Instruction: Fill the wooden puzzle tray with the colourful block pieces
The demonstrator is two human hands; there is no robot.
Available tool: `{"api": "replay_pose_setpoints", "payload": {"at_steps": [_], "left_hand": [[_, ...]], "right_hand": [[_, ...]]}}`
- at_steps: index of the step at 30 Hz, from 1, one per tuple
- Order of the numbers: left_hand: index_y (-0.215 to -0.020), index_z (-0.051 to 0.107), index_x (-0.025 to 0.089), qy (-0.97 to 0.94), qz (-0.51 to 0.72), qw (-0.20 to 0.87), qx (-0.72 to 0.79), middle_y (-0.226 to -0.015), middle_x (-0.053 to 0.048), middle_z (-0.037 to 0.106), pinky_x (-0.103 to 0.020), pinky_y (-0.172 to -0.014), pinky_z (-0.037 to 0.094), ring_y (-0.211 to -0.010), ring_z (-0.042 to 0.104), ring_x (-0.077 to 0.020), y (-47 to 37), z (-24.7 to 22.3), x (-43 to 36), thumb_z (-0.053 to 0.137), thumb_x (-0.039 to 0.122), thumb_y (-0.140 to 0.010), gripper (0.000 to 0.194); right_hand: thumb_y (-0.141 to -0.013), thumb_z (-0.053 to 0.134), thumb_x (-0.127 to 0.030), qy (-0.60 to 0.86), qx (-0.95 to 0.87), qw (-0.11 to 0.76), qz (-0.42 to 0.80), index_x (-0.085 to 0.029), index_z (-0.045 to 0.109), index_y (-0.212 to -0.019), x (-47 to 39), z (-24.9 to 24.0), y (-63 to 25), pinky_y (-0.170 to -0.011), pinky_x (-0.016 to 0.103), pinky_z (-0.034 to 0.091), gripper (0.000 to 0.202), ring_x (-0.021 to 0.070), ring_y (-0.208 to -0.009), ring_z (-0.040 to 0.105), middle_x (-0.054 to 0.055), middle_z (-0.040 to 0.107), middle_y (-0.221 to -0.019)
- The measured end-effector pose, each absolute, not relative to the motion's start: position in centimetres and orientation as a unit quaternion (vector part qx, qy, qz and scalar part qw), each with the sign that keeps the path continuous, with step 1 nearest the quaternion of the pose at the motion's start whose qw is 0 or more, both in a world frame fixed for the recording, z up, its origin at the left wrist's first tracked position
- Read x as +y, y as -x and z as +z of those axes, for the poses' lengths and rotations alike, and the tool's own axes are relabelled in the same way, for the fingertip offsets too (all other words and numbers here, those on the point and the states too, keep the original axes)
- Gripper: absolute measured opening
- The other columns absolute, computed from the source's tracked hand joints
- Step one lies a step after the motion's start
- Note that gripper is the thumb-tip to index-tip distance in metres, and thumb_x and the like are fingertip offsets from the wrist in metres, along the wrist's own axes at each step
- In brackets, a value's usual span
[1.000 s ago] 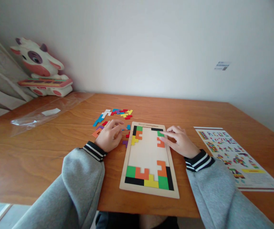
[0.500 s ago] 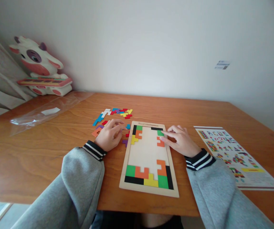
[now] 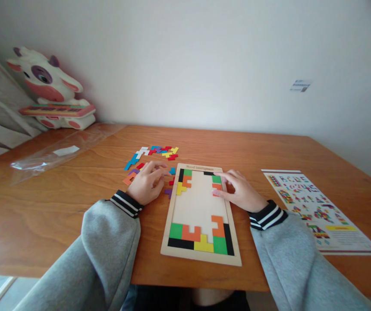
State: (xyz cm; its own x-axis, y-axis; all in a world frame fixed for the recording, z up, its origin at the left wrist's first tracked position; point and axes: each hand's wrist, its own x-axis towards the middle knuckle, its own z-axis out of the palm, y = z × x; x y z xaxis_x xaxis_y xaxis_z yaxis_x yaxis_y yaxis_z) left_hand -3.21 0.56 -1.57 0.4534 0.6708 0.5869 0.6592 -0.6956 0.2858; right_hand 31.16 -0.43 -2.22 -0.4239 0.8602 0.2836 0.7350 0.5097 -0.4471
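Observation:
A wooden tray puzzle point(image 3: 201, 258) lies on the table before me, with flat coloured pieces along its edges. Over its upper right corner is my right hand point(image 3: 239, 190), thumb and forefinger apart. The thumb touches an orange piece point(image 3: 217, 186) just below a green piece point(image 3: 216, 179); the forefinger reaches to the black piece point(image 3: 209, 173) at the top. To the left of the tray, my left hand point(image 3: 148, 183) hovers or rests among loose pieces, fingers loosely bent and apart, with nothing visible in it. A purple piece point(image 3: 168, 193) lies between that hand and the tray.
More loose pieces, such as a white one point(image 3: 142, 152) and a yellow one point(image 3: 167, 154), lie beyond my left hand. A printed pattern sheet point(image 3: 321, 211) is at right. A clear plastic bag point(image 3: 43, 155) and a cow-shaped toy keyboard point(image 3: 56, 111) stand back left.
My right thumb and forefinger have spread apart, and the thumb now covers part of the orange piece. That piece has shifted up against the green one. The left hand stays in place.

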Motion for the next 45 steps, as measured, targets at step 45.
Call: {"api": "replay_pose_setpoints", "payload": {"at_steps": [45], "left_hand": [[-0.102, 0.070, 0.021, -0.857, 0.328, 0.035, 0.395, -0.114, -0.009, 0.063, -0.042, -0.094, 0.055, -0.104, 0.062, -0.0241, 3.08, -1.44, 0.50, 0.051, 0.013, -0.087, 0.025]], "right_hand": [[-0.089, 0.063, -0.054, 0.470, -0.820, 0.272, 0.182, -0.024, 0.064, -0.121, -0.54, -2.29, -31.14, -0.069, 0.034, 0.053, 0.044, 0.0178, -0.075, 0.056, 0.004, 0.056, -0.091]]}}
